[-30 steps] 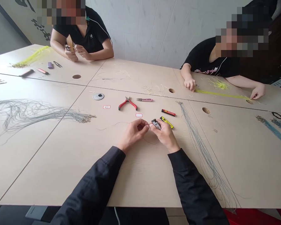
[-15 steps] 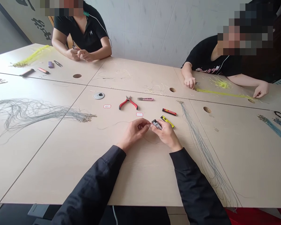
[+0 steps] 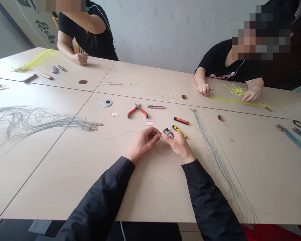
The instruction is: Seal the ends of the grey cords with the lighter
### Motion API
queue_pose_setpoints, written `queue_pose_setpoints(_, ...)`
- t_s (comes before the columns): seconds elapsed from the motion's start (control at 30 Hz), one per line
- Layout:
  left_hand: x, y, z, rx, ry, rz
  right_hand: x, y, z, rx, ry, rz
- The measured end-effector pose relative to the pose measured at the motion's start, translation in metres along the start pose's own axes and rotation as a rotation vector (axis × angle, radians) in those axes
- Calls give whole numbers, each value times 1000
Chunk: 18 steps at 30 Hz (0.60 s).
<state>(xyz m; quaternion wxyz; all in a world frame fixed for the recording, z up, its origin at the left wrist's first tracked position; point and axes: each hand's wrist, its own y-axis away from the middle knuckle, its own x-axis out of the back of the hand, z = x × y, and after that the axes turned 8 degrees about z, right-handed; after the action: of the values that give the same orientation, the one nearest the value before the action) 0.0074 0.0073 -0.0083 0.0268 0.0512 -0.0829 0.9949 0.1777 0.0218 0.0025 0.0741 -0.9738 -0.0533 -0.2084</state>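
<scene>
My left hand (image 3: pixel 146 139) pinches a thin cord (image 3: pixel 163 154), which trails out to the left of the hand and loops below both hands. Close against its fingertips, my right hand (image 3: pixel 178 143) is closed around a lighter (image 3: pixel 168 133) with a pale label and dark top. No flame can be made out. Just behind the right hand lies a yellow lighter (image 3: pixel 179 131), with a red lighter (image 3: pixel 181 121) beyond it. Red-handled pliers (image 3: pixel 137 110) and pink thread snips (image 3: pixel 156 107) rest ahead of my hands.
Bundles of grey cords lie at left (image 3: pixel 47 117) and right (image 3: pixel 215 150). Further right are blue cords (image 3: pixel 294 140). Two small labels, a grey round grommet (image 3: pixel 106 103) and table holes are ahead. Two people sit opposite, with yellow cords (image 3: pixel 35 61) near them.
My hands hold nearly the same pose. The person at far left has raised one arm toward the face. The person at right has drawn one hand inward along the yellow cords.
</scene>
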Motion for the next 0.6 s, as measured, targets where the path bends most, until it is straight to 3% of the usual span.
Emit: queue_pose_setpoints(0.6, -1, -2, -2, 46, -37, 46, 1, 1, -1, 21, -3, 10)
